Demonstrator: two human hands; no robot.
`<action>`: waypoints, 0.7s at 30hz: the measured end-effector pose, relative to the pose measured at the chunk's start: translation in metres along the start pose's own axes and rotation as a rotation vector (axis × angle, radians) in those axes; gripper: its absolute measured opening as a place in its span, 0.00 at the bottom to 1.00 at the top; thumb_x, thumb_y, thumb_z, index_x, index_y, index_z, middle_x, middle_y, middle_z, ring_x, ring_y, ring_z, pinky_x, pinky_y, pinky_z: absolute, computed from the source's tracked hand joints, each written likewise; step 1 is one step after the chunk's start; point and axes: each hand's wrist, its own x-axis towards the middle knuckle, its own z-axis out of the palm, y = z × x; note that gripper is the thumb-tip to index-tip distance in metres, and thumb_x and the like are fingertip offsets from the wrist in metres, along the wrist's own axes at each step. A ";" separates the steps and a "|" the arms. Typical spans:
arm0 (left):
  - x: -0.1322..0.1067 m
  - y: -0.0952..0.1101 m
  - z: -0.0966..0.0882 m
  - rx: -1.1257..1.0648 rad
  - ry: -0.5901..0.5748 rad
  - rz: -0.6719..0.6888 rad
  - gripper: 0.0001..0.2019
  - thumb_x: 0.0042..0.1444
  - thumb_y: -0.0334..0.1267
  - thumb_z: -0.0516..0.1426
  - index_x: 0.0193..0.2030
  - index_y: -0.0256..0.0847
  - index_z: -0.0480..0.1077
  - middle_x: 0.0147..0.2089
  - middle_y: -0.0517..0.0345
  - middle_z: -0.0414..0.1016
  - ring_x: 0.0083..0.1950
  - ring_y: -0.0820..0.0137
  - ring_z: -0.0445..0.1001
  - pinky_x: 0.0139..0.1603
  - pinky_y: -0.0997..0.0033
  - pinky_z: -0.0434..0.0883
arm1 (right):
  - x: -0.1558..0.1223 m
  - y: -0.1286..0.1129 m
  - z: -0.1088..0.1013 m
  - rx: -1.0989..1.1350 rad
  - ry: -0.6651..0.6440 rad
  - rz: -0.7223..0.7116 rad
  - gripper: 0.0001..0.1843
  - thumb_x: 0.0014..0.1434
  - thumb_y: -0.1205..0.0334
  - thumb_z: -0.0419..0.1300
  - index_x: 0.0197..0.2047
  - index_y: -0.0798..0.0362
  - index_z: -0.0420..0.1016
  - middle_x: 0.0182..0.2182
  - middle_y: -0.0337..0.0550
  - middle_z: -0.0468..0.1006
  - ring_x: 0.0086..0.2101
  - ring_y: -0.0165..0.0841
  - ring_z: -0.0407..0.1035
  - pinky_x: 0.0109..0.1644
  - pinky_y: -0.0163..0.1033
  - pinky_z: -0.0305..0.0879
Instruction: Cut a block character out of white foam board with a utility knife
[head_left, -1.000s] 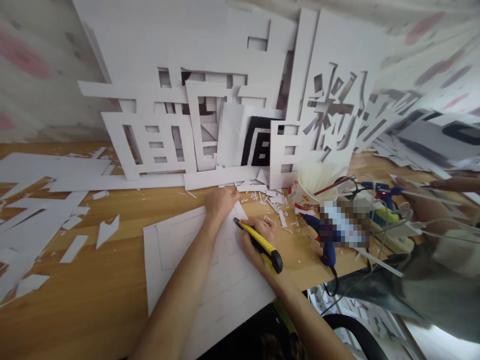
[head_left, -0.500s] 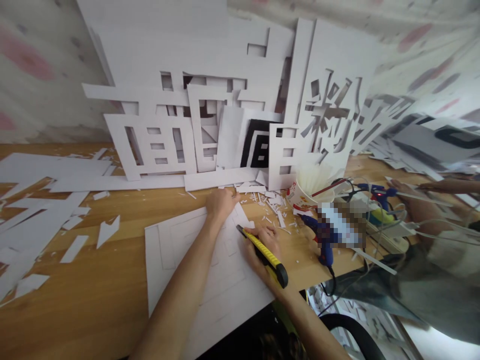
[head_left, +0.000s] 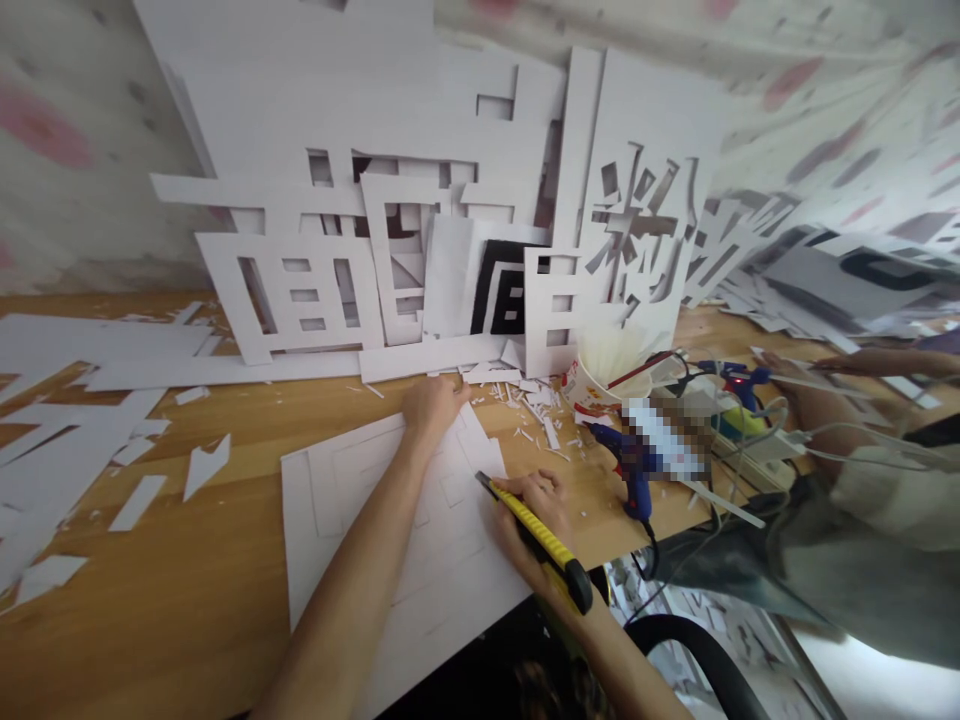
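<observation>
My right hand is closed around a yellow-and-black utility knife. The knife's tip is over the right part of a white foam board with thin outlines drawn on it. My left hand is at the board's far edge, its fingers bent and pressed together there; the fingertips are partly hidden. My left forearm lies across the middle of the board and covers some of the lines. Small white offcuts lie just beyond the board's far right corner.
Cut-out white character panels lean against the wall. A paper tub of glue sticks, a blue glue gun and cables are at right. Another person's hands work beyond, near a second glue gun. White scraps lie left.
My right hand and the knife have moved slightly toward me and to the right over the board. My left hand stays at the far edge. The whole view has shifted a little.
</observation>
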 end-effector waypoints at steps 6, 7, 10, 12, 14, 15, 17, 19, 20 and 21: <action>-0.001 0.000 -0.001 -0.004 0.002 0.004 0.26 0.67 0.54 0.47 0.41 0.42 0.83 0.43 0.44 0.84 0.47 0.55 0.81 0.42 0.63 0.71 | -0.005 -0.003 -0.011 -0.014 -0.065 -0.014 0.14 0.56 0.70 0.57 0.45 0.45 0.71 0.28 0.32 0.77 0.29 0.34 0.74 0.56 0.54 0.62; 0.000 0.000 -0.001 -0.007 -0.001 0.002 0.26 0.67 0.54 0.47 0.41 0.42 0.83 0.43 0.44 0.84 0.47 0.55 0.81 0.43 0.63 0.71 | -0.005 -0.004 -0.013 -0.018 -0.066 -0.013 0.14 0.56 0.70 0.57 0.44 0.45 0.71 0.29 0.33 0.78 0.29 0.34 0.74 0.56 0.55 0.63; 0.000 0.000 -0.001 -0.012 -0.004 -0.005 0.26 0.67 0.54 0.47 0.41 0.43 0.83 0.42 0.44 0.84 0.46 0.55 0.81 0.43 0.63 0.71 | -0.007 -0.009 -0.016 -0.029 -0.027 0.006 0.14 0.55 0.71 0.56 0.43 0.45 0.71 0.28 0.34 0.78 0.28 0.36 0.74 0.56 0.56 0.65; 0.000 0.001 -0.001 -0.011 -0.010 -0.008 0.26 0.67 0.54 0.47 0.41 0.43 0.83 0.42 0.44 0.84 0.46 0.55 0.81 0.42 0.63 0.71 | -0.010 -0.010 -0.019 -0.029 -0.026 -0.003 0.15 0.55 0.72 0.56 0.43 0.44 0.70 0.29 0.34 0.79 0.28 0.37 0.75 0.54 0.57 0.66; 0.000 0.001 -0.002 -0.009 -0.017 -0.011 0.26 0.67 0.54 0.48 0.41 0.42 0.83 0.42 0.44 0.83 0.46 0.55 0.80 0.42 0.63 0.70 | -0.013 -0.009 -0.022 -0.025 -0.049 -0.009 0.16 0.55 0.72 0.56 0.44 0.43 0.70 0.29 0.34 0.79 0.29 0.37 0.76 0.55 0.58 0.67; 0.000 0.002 -0.002 -0.009 -0.018 -0.011 0.26 0.67 0.54 0.47 0.41 0.41 0.83 0.42 0.44 0.83 0.46 0.55 0.80 0.42 0.63 0.70 | -0.015 -0.008 -0.023 -0.020 -0.063 -0.005 0.16 0.56 0.72 0.56 0.44 0.43 0.70 0.30 0.35 0.80 0.30 0.38 0.76 0.55 0.59 0.67; -0.001 0.002 -0.004 -0.010 -0.022 -0.010 0.26 0.67 0.53 0.47 0.41 0.41 0.83 0.42 0.44 0.83 0.46 0.55 0.80 0.42 0.63 0.70 | -0.019 -0.006 -0.025 -0.010 -0.086 0.007 0.16 0.55 0.72 0.57 0.45 0.43 0.70 0.31 0.35 0.80 0.31 0.38 0.77 0.55 0.60 0.66; -0.001 0.003 -0.005 -0.009 -0.030 -0.010 0.26 0.67 0.53 0.47 0.40 0.41 0.83 0.42 0.44 0.84 0.46 0.55 0.80 0.41 0.64 0.69 | -0.023 -0.005 -0.026 -0.003 -0.108 0.013 0.17 0.54 0.72 0.57 0.45 0.43 0.70 0.30 0.35 0.80 0.31 0.38 0.77 0.55 0.61 0.66; -0.002 0.003 -0.006 -0.008 -0.034 -0.011 0.26 0.67 0.53 0.47 0.40 0.41 0.83 0.42 0.44 0.84 0.46 0.55 0.80 0.41 0.64 0.69 | -0.025 -0.004 -0.026 -0.002 -0.109 0.015 0.18 0.53 0.72 0.57 0.45 0.43 0.71 0.30 0.34 0.79 0.31 0.39 0.76 0.55 0.61 0.66; -0.002 0.004 -0.006 -0.005 -0.036 -0.015 0.27 0.67 0.53 0.47 0.41 0.41 0.83 0.42 0.45 0.84 0.46 0.55 0.80 0.41 0.64 0.69 | -0.026 -0.004 -0.026 -0.004 -0.106 0.017 0.18 0.53 0.72 0.57 0.45 0.43 0.71 0.29 0.34 0.79 0.31 0.39 0.76 0.55 0.61 0.66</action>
